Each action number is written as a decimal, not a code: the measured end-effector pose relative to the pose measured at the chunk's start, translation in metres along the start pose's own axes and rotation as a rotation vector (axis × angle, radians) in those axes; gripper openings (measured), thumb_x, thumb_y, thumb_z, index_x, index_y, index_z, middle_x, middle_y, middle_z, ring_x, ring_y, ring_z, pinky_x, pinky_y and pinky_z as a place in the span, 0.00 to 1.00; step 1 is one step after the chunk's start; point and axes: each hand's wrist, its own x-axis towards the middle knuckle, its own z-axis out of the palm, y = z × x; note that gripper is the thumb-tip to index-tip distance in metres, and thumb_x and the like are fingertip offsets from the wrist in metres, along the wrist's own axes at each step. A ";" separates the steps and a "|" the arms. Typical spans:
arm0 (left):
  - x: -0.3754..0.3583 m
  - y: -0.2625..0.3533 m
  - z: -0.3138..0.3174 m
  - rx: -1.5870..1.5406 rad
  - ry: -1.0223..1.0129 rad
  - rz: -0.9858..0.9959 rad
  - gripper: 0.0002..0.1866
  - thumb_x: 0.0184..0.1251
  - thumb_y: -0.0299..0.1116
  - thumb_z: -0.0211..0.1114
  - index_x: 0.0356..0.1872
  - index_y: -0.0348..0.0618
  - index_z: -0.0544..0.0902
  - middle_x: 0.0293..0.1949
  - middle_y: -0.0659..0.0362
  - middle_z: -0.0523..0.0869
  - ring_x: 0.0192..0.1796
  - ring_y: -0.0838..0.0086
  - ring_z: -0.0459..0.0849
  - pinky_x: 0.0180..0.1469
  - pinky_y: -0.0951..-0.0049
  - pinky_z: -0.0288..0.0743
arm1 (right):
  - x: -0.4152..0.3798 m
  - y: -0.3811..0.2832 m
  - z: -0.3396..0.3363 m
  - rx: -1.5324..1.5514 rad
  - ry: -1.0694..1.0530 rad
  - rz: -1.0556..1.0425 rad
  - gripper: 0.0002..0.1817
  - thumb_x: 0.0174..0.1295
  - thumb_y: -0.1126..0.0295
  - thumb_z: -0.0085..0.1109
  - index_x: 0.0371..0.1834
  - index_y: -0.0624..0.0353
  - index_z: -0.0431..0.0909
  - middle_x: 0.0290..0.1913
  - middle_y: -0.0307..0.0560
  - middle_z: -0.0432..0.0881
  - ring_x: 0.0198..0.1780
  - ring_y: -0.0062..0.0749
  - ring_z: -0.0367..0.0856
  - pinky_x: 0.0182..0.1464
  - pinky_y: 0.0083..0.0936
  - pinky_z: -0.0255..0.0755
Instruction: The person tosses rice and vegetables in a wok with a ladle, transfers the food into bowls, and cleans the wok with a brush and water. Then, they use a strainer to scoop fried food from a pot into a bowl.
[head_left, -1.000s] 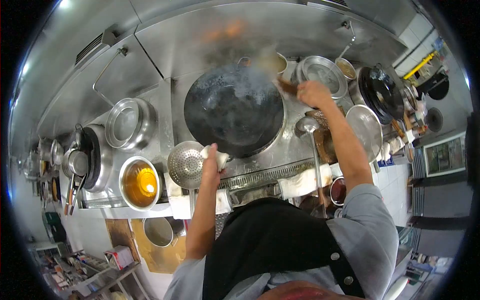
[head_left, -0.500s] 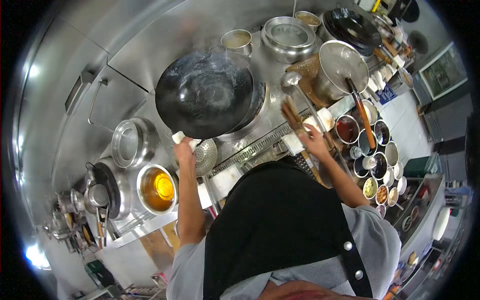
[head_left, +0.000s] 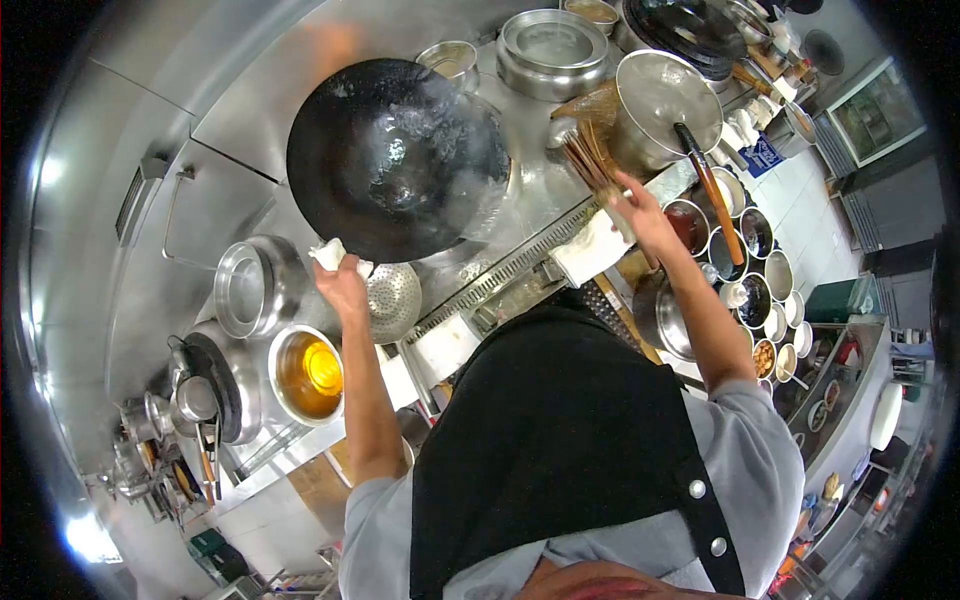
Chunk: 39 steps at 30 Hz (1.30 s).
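My left hand (head_left: 343, 286) is closed around a white cloth (head_left: 336, 258) at the near rim of a large black wok (head_left: 390, 160). The wok is tilted, with vapour and wet streaks over its surface. In my right hand (head_left: 640, 215) is a bamboo brush (head_left: 590, 158), bristles pointing up and away, to the right of the wok. A folded white cloth (head_left: 592, 250) lies on the stove edge just below the brush. Beside my left hand rests a perforated strainer (head_left: 393, 303).
A bowl of yellow oil (head_left: 308, 374) and a metal pot (head_left: 262, 288) stand at the left. Right of the brush is a strainer pot (head_left: 668, 105) with a wooden-handled ladle (head_left: 712, 195). Several seasoning bowls (head_left: 755, 300) line the right side.
The wok has shifted slightly left and tilted more, with my left hand moving along. My right hand has lifted the brush up from the stove edge, its fingers now around it.
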 end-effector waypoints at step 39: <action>-0.070 -0.028 0.096 -0.493 0.000 -0.739 0.12 0.73 0.34 0.67 0.51 0.43 0.76 0.37 0.60 0.85 0.31 0.76 0.85 0.22 0.75 0.73 | 0.299 -0.170 0.241 -1.165 -0.015 -0.430 0.19 0.62 0.57 0.65 0.54 0.52 0.85 0.45 0.50 0.90 0.52 0.46 0.88 0.53 0.41 0.81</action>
